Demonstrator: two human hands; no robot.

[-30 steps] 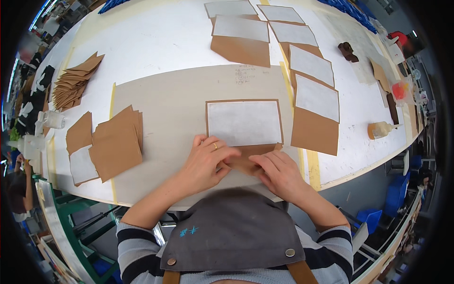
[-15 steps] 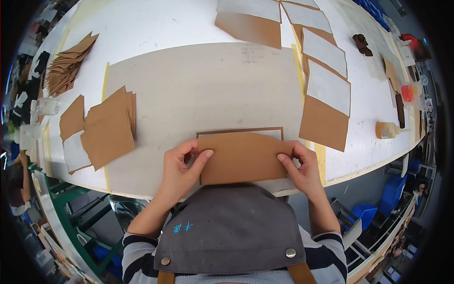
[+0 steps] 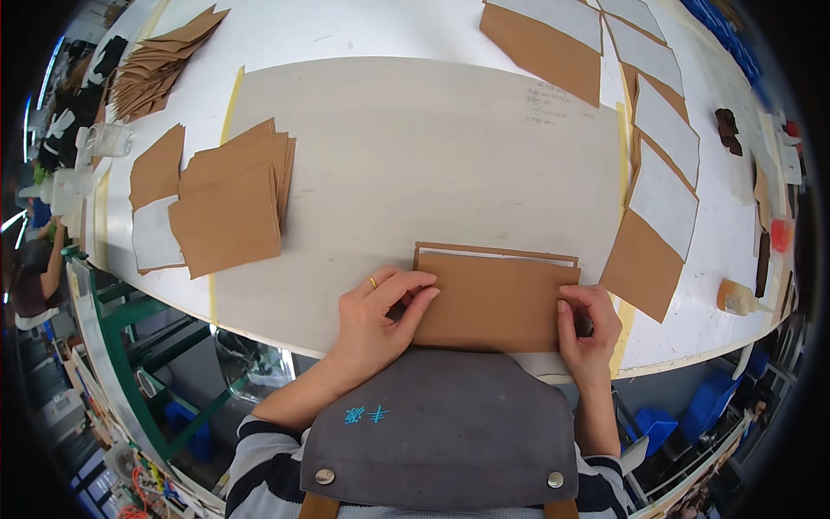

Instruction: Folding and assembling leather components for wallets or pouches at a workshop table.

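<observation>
A brown leather-like sheet (image 3: 497,303), folded over, lies at the table's near edge in front of my apron. Along its far side, a strip of the lower layer shows, with a thin white line of lining beside it. My left hand (image 3: 380,318) pinches the sheet's left edge near the far corner between thumb and forefinger. At the right edge, my right hand (image 3: 590,330) grips it the same way, thumb on the near face. The fingers behind the sheet are partly hidden.
A stack of brown sheets (image 3: 229,221) sits at left, with a fanned pile (image 3: 164,69) behind it. White-lined brown pieces (image 3: 644,268) overlap in a row at right. A bottle of amber liquid (image 3: 735,297) stands near the right edge. A grey mat (image 3: 415,156) covers the middle.
The view has shifted, moving the table's contents in the picture. The upper layer's far edge now lies straighter along the lower one, with less white showing. My fingertips have moved to the sheet's edges.
</observation>
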